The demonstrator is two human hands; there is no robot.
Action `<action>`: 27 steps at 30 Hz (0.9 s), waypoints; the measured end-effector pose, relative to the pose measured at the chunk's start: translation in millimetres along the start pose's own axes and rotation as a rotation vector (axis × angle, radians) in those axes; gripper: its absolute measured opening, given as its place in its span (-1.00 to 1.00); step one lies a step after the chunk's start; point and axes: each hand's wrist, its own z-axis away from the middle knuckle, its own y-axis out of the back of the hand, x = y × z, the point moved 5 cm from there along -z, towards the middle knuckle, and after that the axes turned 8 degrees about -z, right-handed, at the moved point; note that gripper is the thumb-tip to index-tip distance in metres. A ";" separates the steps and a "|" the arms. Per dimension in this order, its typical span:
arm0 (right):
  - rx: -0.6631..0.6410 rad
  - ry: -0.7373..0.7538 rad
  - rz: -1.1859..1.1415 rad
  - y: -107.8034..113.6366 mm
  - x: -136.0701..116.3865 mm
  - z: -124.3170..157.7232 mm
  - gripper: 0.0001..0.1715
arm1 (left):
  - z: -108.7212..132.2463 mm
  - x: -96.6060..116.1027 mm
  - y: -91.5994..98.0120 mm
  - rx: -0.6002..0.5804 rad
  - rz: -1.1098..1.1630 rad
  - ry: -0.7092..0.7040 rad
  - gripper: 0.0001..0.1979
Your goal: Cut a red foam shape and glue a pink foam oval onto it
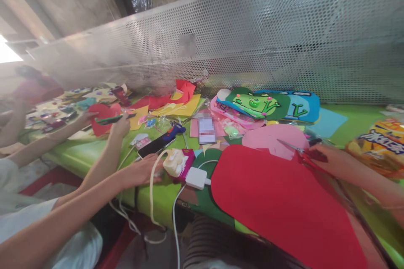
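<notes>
My right hand (320, 157) is closed round the red handles of a pair of scissors (293, 148), whose blades point left over a pink foam piece (271, 136). Below them a large red foam sheet (277, 201) lies over the table's near edge. My left hand (142, 172) rests on the green table (160, 195) with its fingers stretched flat. They touch a cream strip (151, 193) that loops down off the edge. Just beyond the fingertips sits a pink box (189, 160) with a cream lump (174, 162) on it.
A white charger (196, 178) with cables lies beside the pink box. A black phone (154, 145), a green frog craft (257, 104), coloured paper scraps and a snack bag (381, 145) cover the table. Other people's arms (107, 155) reach in from the left. A perforated metal screen (252, 42) stands behind.
</notes>
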 end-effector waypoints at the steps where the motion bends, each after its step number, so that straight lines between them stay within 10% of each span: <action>1: 0.004 -0.009 0.002 0.1 0.6 0.0 -0.62 | 2.6 -2.4 1.9 -0.026 0.031 -0.028 -0.69; 15: 0.030 0.038 0.018 0.1 4.2 0.2 -0.56 | -44.8 -102.1 30.3 0.128 -0.103 0.735 -0.52; 27: 0.026 0.042 0.021 1.4 6.4 -0.6 -0.57 | -77.9 -112.1 9.5 0.159 -0.212 0.637 -0.66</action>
